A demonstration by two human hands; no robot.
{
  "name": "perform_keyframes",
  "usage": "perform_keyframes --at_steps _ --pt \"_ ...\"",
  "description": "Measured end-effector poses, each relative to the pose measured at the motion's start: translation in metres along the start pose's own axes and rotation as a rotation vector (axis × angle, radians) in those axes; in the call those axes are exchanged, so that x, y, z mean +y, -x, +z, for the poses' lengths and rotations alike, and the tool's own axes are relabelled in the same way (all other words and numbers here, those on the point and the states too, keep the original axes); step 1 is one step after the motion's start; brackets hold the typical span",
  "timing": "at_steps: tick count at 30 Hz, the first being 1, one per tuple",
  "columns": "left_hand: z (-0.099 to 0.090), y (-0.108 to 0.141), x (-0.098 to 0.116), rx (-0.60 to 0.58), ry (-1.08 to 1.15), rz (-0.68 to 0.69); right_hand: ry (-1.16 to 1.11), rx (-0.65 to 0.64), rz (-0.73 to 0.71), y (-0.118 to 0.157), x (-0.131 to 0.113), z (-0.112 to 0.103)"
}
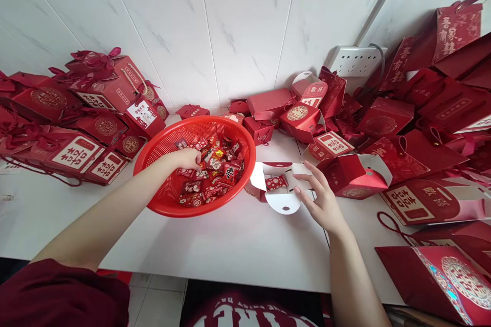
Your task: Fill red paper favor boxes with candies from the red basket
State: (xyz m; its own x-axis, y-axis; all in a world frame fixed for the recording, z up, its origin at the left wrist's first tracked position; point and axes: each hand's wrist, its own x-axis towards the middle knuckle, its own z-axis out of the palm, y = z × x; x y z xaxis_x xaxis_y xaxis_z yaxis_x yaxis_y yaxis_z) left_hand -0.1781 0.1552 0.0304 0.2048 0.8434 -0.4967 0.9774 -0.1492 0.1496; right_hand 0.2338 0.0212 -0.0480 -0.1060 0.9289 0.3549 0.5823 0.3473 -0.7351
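Observation:
A red plastic basket (153,204) holds many red-wrapped candies (215,163). My left hand (188,159) reaches over its near left rim, fingers curled closed among the wrappers; whatever they hold is hidden. Right of the basket, an open red gift box (284,202) shows its white inside, with its flaps spread. One red dotted packet (276,183) lies in it. My right hand (321,199) grips a flap on the box's right side between thumb and fingers.
Stacked red gift boxes with ribbons (76,153) stand at the left. More red boxes (303,117) line the wall behind. On the right is a large pile of red boxes and bags (425,153). A power socket (358,61) sits against the tiled wall.

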Motion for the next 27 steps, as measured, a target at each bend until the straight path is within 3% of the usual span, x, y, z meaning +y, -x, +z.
perform_keyframes --at_steps 6,11,15,18,23,27 --pt "0.005 -0.006 -0.009 -0.012 0.031 0.032 0.020 -0.007 0.004 0.000 -0.002 -0.001" --pt "-0.009 0.010 0.003 0.114 0.033 0.006 0.005 -0.007 0.004 0.000 -0.002 -0.002" --pt "-0.026 0.046 0.044 0.323 0.111 0.077 0.006 -0.013 0.017 0.000 -0.003 -0.002" --pt "-0.025 0.079 0.093 0.528 0.362 0.327 0.000 -0.017 0.024 -0.001 -0.005 -0.003" --pt "0.003 0.104 0.164 0.595 0.390 0.731 -0.002 -0.021 0.020 -0.002 -0.006 -0.003" --pt "0.029 0.090 0.187 0.486 0.303 0.762 -0.003 -0.023 0.020 -0.002 -0.004 -0.002"
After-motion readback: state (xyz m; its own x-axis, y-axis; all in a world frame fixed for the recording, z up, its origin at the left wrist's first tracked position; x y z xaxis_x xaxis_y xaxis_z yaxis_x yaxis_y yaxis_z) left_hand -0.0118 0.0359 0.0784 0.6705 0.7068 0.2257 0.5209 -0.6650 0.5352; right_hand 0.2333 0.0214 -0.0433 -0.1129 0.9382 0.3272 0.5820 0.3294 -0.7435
